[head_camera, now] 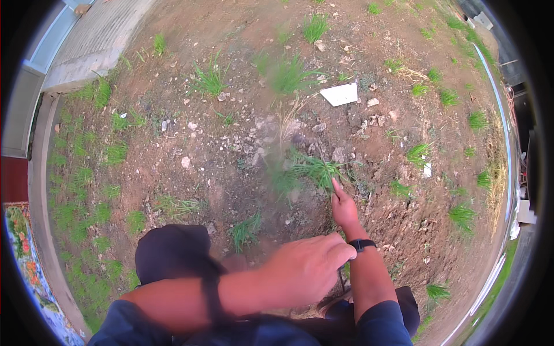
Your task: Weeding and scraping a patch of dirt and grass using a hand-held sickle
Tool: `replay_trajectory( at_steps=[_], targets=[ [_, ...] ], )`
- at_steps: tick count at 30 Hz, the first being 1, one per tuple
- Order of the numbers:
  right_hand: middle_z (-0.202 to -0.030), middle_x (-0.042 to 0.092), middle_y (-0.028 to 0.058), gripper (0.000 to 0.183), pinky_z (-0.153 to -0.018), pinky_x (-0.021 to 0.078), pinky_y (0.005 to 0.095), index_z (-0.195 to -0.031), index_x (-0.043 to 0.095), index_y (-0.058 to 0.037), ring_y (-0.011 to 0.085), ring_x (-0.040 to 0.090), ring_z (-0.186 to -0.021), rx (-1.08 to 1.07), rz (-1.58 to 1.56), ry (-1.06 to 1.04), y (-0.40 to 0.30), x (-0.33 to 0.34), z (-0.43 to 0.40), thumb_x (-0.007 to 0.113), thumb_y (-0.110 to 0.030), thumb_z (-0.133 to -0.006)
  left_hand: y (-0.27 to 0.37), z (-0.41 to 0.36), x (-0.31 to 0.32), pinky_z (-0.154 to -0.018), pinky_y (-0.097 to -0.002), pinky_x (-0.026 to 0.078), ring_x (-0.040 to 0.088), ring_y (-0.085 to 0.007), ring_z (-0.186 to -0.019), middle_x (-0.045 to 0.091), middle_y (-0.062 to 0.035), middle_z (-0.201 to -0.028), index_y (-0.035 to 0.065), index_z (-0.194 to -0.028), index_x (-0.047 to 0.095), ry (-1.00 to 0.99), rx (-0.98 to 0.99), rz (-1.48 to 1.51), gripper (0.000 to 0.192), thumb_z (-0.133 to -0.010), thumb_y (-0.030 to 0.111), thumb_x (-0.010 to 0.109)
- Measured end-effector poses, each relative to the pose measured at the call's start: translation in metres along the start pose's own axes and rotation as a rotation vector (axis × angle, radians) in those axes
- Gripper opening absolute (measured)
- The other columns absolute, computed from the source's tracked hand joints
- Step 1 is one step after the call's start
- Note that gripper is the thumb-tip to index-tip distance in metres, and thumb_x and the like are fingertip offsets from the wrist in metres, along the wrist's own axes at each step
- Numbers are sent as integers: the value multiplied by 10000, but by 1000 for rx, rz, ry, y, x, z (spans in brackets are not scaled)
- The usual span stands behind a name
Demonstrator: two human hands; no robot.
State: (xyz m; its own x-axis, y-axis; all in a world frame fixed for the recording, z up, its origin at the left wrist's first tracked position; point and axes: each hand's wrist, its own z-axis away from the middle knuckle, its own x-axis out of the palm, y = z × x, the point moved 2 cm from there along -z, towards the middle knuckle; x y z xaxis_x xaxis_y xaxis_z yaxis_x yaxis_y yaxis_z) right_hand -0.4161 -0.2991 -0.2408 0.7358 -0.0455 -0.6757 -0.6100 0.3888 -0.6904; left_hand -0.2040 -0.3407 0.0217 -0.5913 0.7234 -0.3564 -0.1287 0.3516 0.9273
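Note:
My left hand (309,266) reaches across from the left, near the camera and blurred, with its fingers curled. A thin dark rod (342,280) shows just under it; whether the hand holds the rod is hidden. Farther out, my right hand (345,209), with a dark band on the wrist, has its fingers closed at the near side of a green grass tuft (320,171). A thin dark line runs up from that tuft toward a blurred dark spot on the soil. A limp bunch of grass (246,231) lies on the ground left of my hands.
Stony soil with many grass tufts (210,78) surrounds me. A white flat piece (340,94) lies beyond my right hand, a smaller one (427,169) to the right. A concrete slab (93,43) and a kerb (42,173) border the left. My dark-clad knee (173,255) is close.

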Motion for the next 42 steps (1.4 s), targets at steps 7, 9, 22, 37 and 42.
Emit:
replay_trajectory(
  at_steps=[7,9,22,37,42],
  targets=[
    [-1024,649,248,493,-795,507,362,-1392,475,-228,286,679,-860,22,-126,-89,10,-15,23,497,-114,-913,-2,7,2,-661,-399,512,613,-302,-829,591,-93,-948,45,-1034,571,-19,-11,3,321,-720,-20,567],
    [-1127,642,222,487,-841,493,317,-1397,474,-190,196,667,-966,53,-19,-154,-1,-24,10,502,-100,-919,-2,6,-2,-656,-399,511,613,-300,-827,589,-91,-944,45,-1032,571,-1,-5,-1,317,-721,-17,570],
    [-953,651,245,492,-711,501,390,-1418,433,-200,375,628,-736,15,66,52,-110,92,-107,484,-166,-929,-10,21,-19,-668,-385,513,615,-305,-822,588,-113,-919,18,-995,576,75,-20,36,254,-741,8,584],
    [-1042,648,246,514,-757,509,367,-1429,418,-233,282,660,-798,-18,-87,-123,-60,63,-39,513,-136,-933,-6,19,-34,-657,-396,507,615,-301,-829,583,-107,-911,34,-1019,569,67,-24,39,257,-763,45,585],
    [-944,631,271,505,-731,500,355,-1425,422,-225,241,636,-736,106,-47,-167,-111,76,-69,508,-154,-933,-5,18,-29,-651,-406,498,607,-297,-811,571,-102,-907,43,-1034,561,-6,-32,50,266,-771,64,589]
  ],
)
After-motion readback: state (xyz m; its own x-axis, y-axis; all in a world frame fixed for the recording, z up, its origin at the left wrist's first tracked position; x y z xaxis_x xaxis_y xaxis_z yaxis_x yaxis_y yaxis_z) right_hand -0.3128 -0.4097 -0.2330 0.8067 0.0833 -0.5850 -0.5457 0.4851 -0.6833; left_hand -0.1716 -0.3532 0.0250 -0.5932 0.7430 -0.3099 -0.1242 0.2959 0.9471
